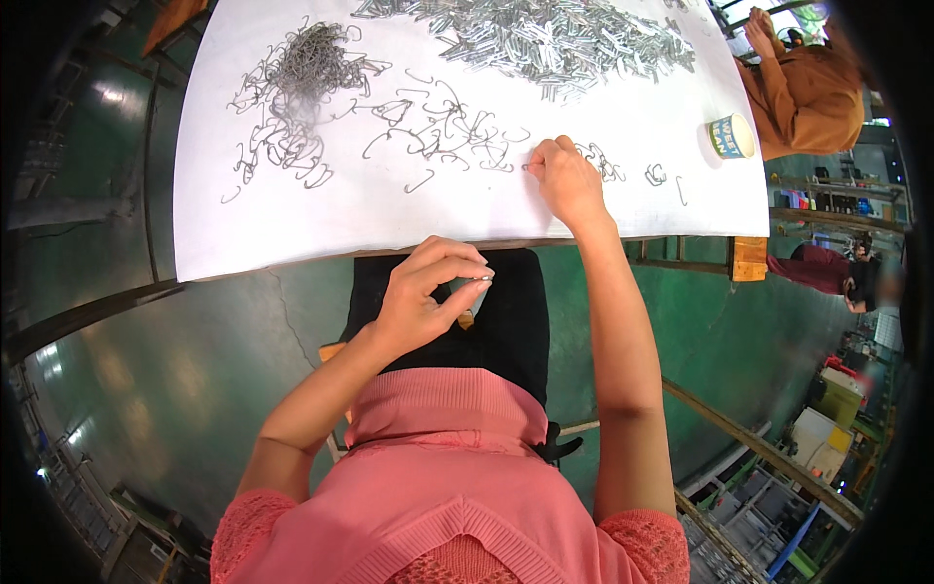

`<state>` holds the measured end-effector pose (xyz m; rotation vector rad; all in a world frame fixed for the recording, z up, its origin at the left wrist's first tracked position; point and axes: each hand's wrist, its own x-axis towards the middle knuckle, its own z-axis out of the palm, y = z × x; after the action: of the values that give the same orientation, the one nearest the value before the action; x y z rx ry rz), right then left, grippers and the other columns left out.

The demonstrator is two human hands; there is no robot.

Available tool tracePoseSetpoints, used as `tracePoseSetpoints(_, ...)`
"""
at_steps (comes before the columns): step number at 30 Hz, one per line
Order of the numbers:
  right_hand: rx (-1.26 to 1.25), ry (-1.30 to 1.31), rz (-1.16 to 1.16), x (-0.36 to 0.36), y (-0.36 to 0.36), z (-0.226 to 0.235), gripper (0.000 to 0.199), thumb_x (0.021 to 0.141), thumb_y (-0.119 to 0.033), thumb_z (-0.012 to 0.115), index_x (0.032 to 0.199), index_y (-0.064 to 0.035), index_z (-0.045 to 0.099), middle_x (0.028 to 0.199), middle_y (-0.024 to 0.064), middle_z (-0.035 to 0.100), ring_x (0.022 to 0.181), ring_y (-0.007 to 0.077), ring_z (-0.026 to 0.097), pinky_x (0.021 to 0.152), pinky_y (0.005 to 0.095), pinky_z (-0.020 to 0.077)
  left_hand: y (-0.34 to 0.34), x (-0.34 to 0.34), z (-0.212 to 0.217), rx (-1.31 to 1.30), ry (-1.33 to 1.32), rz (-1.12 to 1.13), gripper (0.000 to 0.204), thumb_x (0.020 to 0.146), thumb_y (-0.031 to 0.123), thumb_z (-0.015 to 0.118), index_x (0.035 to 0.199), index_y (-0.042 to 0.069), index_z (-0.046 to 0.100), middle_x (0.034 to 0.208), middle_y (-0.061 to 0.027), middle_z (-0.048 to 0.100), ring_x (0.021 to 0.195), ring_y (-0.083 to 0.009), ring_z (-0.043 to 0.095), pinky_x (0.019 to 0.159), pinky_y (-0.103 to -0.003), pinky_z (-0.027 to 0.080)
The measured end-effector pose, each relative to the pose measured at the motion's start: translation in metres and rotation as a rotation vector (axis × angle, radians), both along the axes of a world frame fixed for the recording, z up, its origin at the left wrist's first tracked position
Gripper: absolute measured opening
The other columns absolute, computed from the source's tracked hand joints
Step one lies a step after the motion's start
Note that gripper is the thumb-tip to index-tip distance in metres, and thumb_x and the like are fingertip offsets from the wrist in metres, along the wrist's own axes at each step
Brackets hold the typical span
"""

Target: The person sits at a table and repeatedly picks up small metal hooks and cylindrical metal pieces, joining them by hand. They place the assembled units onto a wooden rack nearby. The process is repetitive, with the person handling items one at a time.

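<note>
My left hand is raised over my lap, just below the table's near edge. Its thumb and fingertips pinch a small silvery metal piece. My right hand rests on the white table, fingers curled down onto a bent wire hook among scattered wire hooks. A dense tangle of wire hooks lies at the far left. A long heap of shiny metal clips runs along the far edge.
A small patterned paper cup stands near the table's right edge. Another person in an orange top sits beyond the right corner. Green floor surrounds the table; metal frames and machines fill the lower right.
</note>
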<state>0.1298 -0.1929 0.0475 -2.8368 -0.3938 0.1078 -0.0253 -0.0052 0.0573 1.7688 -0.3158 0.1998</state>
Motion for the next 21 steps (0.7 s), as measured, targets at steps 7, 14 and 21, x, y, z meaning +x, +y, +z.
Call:
tracePoseSetpoints(7, 0.867, 0.444, -0.232, -0.009, -0.024, -0.006, 0.009, 0.087, -0.007, 0.064, 0.089, -0.0002, 0.061, 0.083, 0.0089, 0.065, 0.066, 0.0157, 0.062, 0.058, 0.0287, 0.0506, -0.009, 0.002, 0.009, 0.016, 0.04, 0.032, 0.012, 0.078, 0.001, 0.069, 0.09, 0.004, 0.07, 0.087, -0.0071, 0.069, 0.081, -0.0183, 0.062, 0.075, -0.029, 0.048)
tracePoseSetpoints(14, 1.326, 0.656, -0.391, -0.047, -0.023, 0.014, 0.018, 0.088, -0.011, 0.067, 0.099, 0.0025, 0.064, 0.081, 0.0071, 0.065, 0.072, 0.0132, 0.064, 0.063, 0.0247, 0.0533, -0.019, 0.006, 0.005, 0.033, 0.118, 0.075, 0.013, 0.08, 0.004, 0.069, 0.093, 0.005, 0.07, 0.089, -0.0055, 0.07, 0.078, -0.0141, 0.06, 0.067, -0.027, 0.046)
tracePoseSetpoints(21, 1.405, 0.641, -0.425, -0.107, -0.013, 0.052, 0.013, 0.086, -0.015, 0.07, 0.089, -0.0027, 0.068, 0.08, 0.0003, 0.062, 0.066, 0.0077, 0.054, 0.054, 0.02, 0.0383, -0.028, 0.009, 0.002, 0.005, 0.159, 0.085, 0.016, 0.08, 0.004, 0.069, 0.096, 0.006, 0.07, 0.084, -0.0031, 0.067, 0.073, -0.011, 0.057, 0.065, -0.025, 0.045)
